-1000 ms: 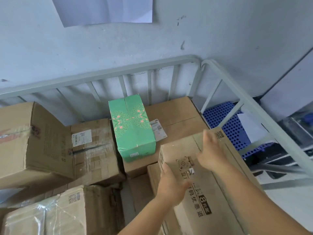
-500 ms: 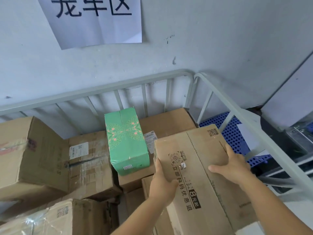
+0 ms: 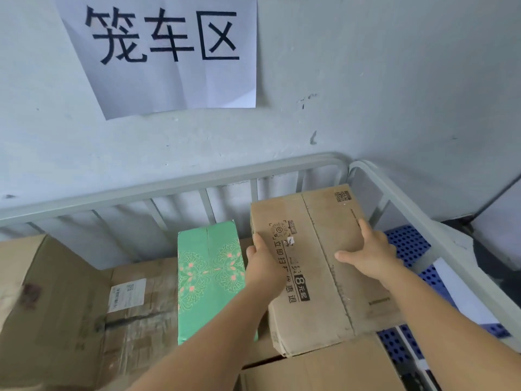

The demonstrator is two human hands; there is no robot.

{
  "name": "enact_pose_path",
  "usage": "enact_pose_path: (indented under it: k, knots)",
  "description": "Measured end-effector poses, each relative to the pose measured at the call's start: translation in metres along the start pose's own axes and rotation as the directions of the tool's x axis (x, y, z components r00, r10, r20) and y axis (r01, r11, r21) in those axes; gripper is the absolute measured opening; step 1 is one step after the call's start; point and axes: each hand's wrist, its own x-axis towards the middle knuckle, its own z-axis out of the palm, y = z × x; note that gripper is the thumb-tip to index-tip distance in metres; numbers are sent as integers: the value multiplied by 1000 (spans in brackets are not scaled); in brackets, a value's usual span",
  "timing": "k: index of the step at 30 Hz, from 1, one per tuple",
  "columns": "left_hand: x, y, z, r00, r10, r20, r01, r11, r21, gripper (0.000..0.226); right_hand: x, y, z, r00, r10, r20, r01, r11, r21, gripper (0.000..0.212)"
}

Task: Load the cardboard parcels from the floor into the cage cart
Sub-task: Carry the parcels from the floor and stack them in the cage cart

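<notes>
Two hands are gripping one cardboard parcel [image 3: 318,266] inside the cage cart [image 3: 394,187]; the left hand [image 3: 263,268] is clasping its left edge, the right hand [image 3: 369,255] its top face; left of the left hand, a green box [image 3: 210,280] is standing; seemingly mid-placement, the next move is calling for lowering it flat, then letting go.

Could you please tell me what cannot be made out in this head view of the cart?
- Cage cart floor, head view: covered by parcels.
- Held printed parcel underside, head view: faces away.
- Big carton, head view: cut by left edge, blurred.
- Label, head view: print too small.
- Left hand fingertips, head view: behind the parcel's side.
</notes>
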Motion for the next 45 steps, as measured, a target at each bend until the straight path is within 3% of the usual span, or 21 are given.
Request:
enact_pose_path:
  k: [6, 12, 15, 18, 21, 29, 34, 39, 45]
  knots:
    - [41, -12, 4, 999, 35, -10, -34, 994, 109, 77, 43, -8, 26, 999, -47, 0, 47, 998, -35, 102]
    - [49, -33, 3, 984, 174, -22, -167, 969, 181, 40, 56, -13, 41, 990, -140, -7, 137, 976, -168, 85]
    - [41, -46, -2, 986, 166, 23, -163, 916, 367, 57, 42, -21, 43, 977, -210, 36, 209, 919, -334, 77]
    - [23, -65, -9, 998, 3, 69, -39, 845, 534, 83, 7, -37, 61, 935, -301, 189, 351, 859, -373, 85]
    - [10, -81, -14, 993, -22, 119, -43, 856, 516, 77, -27, -50, 90, 888, -339, 310, 445, 803, -396, 93]
    - [-34, -96, -44, 988, 39, 150, -103, 890, 443, 74, -65, -67, 100, 934, -252, 252, 340, 845, -412, 81]
    - [-81, -122, -88, 999, 43, 22, -48, 911, 411, 75, -110, -99, 110, 908, -350, 230, 416, 821, -391, 74]
    - [-128, -154, -145, 987, 36, -156, 21, 936, 351, 72, -174, -153, 142, 818, -512, 263, 575, 750, -327, 74]
    - [-182, -217, -212, 956, -20, -294, 113, 946, 304, 71, -250, -205, 182, 720, -594, 359, 686, 687, -240, 70]
